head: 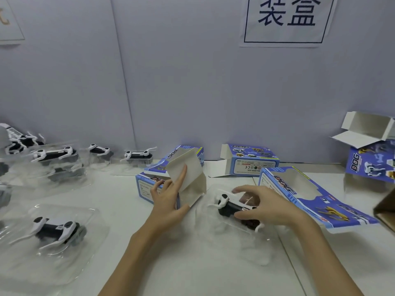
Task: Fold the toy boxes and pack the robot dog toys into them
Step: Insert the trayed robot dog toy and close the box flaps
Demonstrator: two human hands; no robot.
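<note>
— What's on the left?

— About six more dogs in clear trays, the nearest (56, 228) by the table's front edge (the far ones blur together).

— And the hands?

— The left hand (168, 197) steadies the open box (171, 178) at table centre, finger on its flap. The right hand (265, 207) grips the robot dog (232, 207) just beside it. The blister looks light, slippery and flimsy; I'd hold the dog's body. Three more boxes lie rightward.
</note>
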